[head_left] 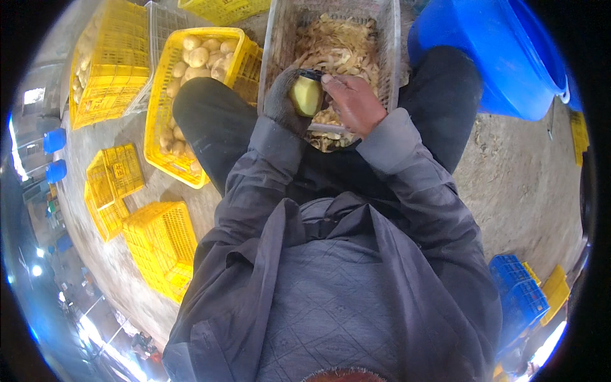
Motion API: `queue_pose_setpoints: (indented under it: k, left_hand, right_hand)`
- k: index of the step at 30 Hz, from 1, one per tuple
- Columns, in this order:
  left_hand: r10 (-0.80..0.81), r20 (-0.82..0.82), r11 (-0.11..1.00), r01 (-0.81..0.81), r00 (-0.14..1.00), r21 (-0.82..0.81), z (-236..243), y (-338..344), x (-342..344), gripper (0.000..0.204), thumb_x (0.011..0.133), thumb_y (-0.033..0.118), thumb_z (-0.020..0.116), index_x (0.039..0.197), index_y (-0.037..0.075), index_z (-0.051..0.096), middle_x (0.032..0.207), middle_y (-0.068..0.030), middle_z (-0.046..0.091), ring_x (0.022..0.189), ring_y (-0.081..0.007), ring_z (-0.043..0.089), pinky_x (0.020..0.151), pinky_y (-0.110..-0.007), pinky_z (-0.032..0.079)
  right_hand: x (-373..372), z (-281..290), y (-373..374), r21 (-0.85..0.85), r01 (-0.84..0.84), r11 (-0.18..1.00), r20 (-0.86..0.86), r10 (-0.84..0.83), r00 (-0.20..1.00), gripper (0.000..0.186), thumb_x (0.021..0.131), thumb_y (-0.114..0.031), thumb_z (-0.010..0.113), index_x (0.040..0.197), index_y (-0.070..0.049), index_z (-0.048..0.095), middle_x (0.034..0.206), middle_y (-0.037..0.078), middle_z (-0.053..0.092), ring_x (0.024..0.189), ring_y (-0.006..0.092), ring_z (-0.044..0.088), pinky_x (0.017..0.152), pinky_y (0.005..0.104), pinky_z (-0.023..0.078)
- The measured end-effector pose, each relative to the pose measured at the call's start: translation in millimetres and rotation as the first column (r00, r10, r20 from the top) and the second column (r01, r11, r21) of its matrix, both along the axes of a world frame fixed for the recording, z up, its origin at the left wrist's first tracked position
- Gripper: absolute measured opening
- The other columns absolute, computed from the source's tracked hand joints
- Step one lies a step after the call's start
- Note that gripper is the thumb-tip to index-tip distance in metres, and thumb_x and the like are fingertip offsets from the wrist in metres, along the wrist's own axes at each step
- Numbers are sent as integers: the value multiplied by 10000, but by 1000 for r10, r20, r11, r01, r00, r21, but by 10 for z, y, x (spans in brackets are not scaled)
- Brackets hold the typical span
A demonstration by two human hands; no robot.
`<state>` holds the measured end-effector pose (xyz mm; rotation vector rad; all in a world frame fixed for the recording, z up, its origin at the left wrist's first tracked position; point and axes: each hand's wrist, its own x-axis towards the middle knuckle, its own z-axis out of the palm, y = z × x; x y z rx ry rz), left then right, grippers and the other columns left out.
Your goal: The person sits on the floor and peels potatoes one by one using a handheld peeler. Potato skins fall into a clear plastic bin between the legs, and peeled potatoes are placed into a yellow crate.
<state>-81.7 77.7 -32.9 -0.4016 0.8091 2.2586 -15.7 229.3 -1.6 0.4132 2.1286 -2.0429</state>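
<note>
Left hand [281,99], in a grey glove: closing around a pale yellow potato [307,97], which is showing a peeled face. Right hand [354,104], bare: gripping a small dark peeler [311,75], thumb and fingers drawn together, the tool resting at the potato's upper edge; its blade is too small to make out. Potato: sitting between the two hands, above the near end of a grey crate [394,54].

Grey crate: standing between the knees, holding a heap of brown peelings [337,44].

Yellow crate [154,114]: standing beside the left knee, holding unpeeled potatoes [198,57].

Blue tub [468,38]: standing beyond the right knee.

Small yellow crate [126,170]: lying on the floor [515,184] at left, bearing dark written characters on its side. Another yellow crate [159,245]: lying nearby.

Blue crate [517,296]: standing at lower right.
</note>
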Motion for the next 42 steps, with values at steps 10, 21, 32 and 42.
queue_pose_setpoints:
  k: [10, 21, 32, 42]
  left_hand:
    - [236, 164, 906, -156, 958, -394, -42, -36, -102, 310, 894, 348, 594, 1068, 91, 582, 920, -127, 631, 805, -290, 643, 631, -436, 563]
    - [231, -33, 929, -231, 972, -288, 23, -49, -37, 397, 933, 376, 515, 1179, 65, 534, 1066, -156, 611, 965, -306, 632, 782, -474, 574]
    - [63, 105, 998, -60, 992, -33, 31, 61, 28, 517, 977, 508, 425, 1154, 41, 558, 1042, -134, 638, 961, -296, 631, 881, -440, 529]
    - [67, 67, 971, -49, 996, -233, 56, 53, 139, 421, 969, 449, 489, 1104, 62, 586, 963, -126, 652, 897, -275, 649, 760, -435, 565]
  right_hand:
    - [506, -183, -513, 240, 133, 962, -236, -75, 969, 374, 1014, -286, 507, 812, 28, 531, 654, 95, 471, 634, 166, 430, 593, 361, 377]
    - [511, -115, -529, 314, 175, 933, -155, -131, 979, 347, 1000, -253, 534, 855, 62, 550, 653, 211, 486, 600, 246, 438, 602, 394, 396]
    - [172, -186, -336, 15, 235, 972, -112, -232, 966, 390, 1002, -311, 532, 784, 12, 523, 617, 50, 429, 597, 123, 398, 545, 334, 354]
    - [315, -437, -365, -235, 188, 954, -28, -200, 979, 326, 1019, -348, 487, 864, -63, 516, 592, -2, 416, 416, 106, 344, 377, 273, 276]
